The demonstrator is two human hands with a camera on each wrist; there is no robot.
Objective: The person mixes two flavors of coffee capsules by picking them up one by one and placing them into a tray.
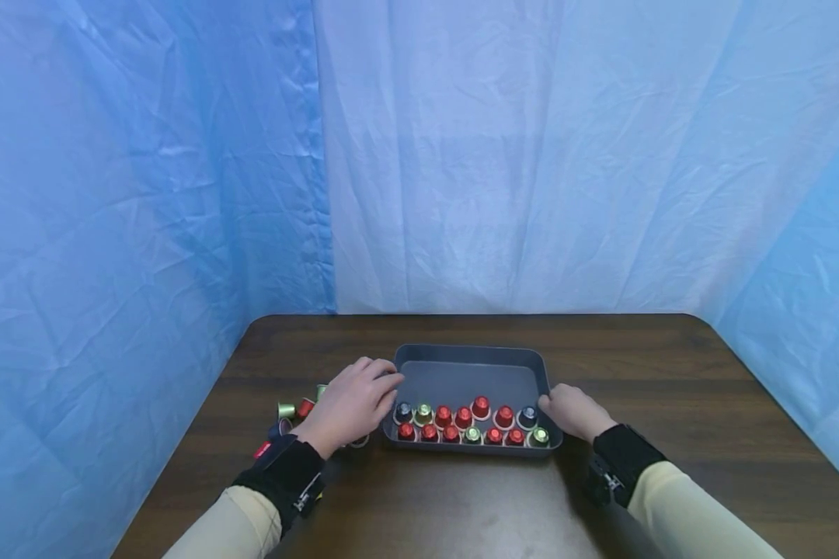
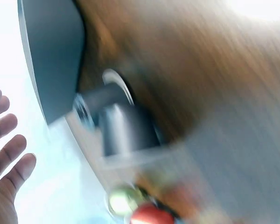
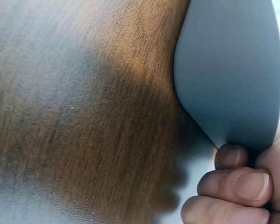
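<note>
A dark grey baking tray lies on the table, with two rows of coffee capsules along its near side, such as a red capsule, a green capsule and a dark capsule. My right hand grips the tray's right side; in the right wrist view its fingers curl at the tray wall. At the left rim hovers my left hand, its fingers loosely extended and holding nothing in the left wrist view. Dark capsules lie below that wrist.
Loose capsules lie left of the tray, among them a green capsule and a red capsule, partly hidden by the left hand and wrist. The wooden table ends at light blue curtains behind and at the sides.
</note>
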